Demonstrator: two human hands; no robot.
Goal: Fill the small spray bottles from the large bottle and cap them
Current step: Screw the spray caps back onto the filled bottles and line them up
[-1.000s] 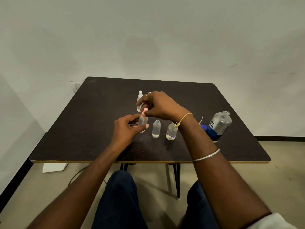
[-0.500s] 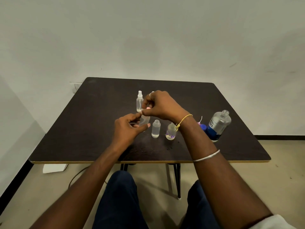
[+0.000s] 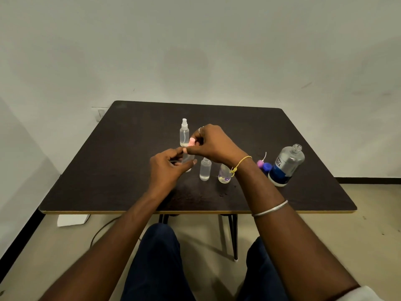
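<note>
- Head view: the left hand (image 3: 167,168) grips a small clear bottle (image 3: 188,160) over the middle of the dark tabletop (image 3: 108,170).
- The right hand (image 3: 214,142) pinches a pink spray cap (image 3: 191,141) at its neck.
- Just to the right stand an uncapped bottle (image 3: 205,169) and a purple-bottomed bottle (image 3: 224,176).
- A capped spray bottle (image 3: 184,133) stands farther back.
- The large bottle (image 3: 286,165) stands open on the right.

Your single view comes from the camera worn on your head, a wide-angle lens facing forward and down across the dark brown square worktop (image 3: 108,170) toward the plain pale wall (image 3: 195,51). It sits close: your forearms (image 3: 282,235) fill the lower frame, with your knees (image 3: 158,257) below the worktop's near edge.
</note>
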